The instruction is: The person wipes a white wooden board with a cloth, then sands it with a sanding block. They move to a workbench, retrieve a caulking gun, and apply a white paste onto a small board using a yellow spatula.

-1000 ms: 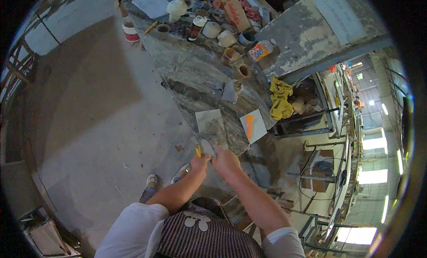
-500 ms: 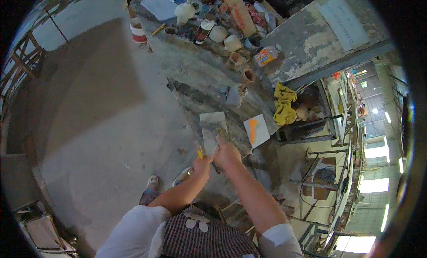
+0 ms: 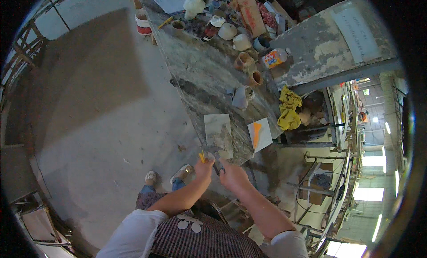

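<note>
Left grip [image 3: 204, 168] is clasping a yellow item [image 3: 202, 157]; whether the adjacent right grip [image 3: 234, 176] is grasping anything cannot be told.

The counter [image 3: 189, 64] looks rough and matt, its grey top streaked. The pale sheet [image 3: 217, 124] on its near corner is smooth at the far end, smeared nearer. I see a clear plastic bottle [image 3: 275, 58] with a glossy label, crumpled yellow cloth [image 3: 289, 118] and matt brown cardboard [image 3: 250, 13]. The apron [image 3: 200, 240] is striped cloth; the floor [image 3: 102, 124] looks like dull concrete.
</note>
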Available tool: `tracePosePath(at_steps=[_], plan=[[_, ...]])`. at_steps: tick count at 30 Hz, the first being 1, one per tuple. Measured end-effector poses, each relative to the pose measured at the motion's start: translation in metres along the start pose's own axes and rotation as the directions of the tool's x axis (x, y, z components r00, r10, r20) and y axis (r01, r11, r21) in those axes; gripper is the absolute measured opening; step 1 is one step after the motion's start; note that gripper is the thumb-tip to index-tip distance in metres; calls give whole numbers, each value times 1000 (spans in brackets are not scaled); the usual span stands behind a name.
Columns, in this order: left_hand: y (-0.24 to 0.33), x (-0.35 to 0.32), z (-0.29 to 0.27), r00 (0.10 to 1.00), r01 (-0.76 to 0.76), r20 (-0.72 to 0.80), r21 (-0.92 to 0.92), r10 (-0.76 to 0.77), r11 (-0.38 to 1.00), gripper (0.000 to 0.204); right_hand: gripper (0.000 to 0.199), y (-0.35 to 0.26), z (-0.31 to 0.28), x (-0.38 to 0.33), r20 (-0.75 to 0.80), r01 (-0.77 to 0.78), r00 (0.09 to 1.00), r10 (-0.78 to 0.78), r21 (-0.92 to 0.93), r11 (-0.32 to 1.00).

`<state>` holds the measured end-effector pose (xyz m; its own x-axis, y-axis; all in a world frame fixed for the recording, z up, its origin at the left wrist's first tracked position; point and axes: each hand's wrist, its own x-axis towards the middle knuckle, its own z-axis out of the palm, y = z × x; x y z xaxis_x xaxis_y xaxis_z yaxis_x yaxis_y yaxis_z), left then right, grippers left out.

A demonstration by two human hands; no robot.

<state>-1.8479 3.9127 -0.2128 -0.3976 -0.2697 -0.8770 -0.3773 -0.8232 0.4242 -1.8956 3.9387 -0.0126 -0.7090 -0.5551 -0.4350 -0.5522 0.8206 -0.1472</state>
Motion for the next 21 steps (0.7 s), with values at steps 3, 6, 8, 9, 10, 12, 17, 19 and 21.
tracePosePath(at_steps=[3,6,8,9,10,12,17,19,21], plan=[[2,-19,0,998,54,41,62,-56,997,29,53,21,12,32,-59,-122,991,122,4,993],[12,-22,1,998,54,23,48,-55,997,29,52,12,-7,30,69,-210,976,205,64,976],[15,-16,-3,999,29,33,35,-30,999,28,51,6,-9,0,132,-216,970,203,91,972],[12,-12,-6,998,19,57,35,-21,999,28,50,7,0,-26,135,-202,973,189,91,975],[13,-13,-8,997,6,78,44,-9,999,27,49,10,6,-40,137,-189,975,174,102,977],[16,-16,-10,994,29,102,61,-35,998,26,48,16,17,-28,20,-180,984,179,91,979],[15,-21,-3,997,0,73,102,-7,995,22,50,10,10,7,11,-299,954,299,90,950],[7,1,-3,986,-145,89,22,143,989,22,51,8,3,7,76,-270,962,263,95,958],[16,-2,-1,994,-72,94,95,63,993,22,50,14,16,-17,-14,-158,987,159,55,986]])
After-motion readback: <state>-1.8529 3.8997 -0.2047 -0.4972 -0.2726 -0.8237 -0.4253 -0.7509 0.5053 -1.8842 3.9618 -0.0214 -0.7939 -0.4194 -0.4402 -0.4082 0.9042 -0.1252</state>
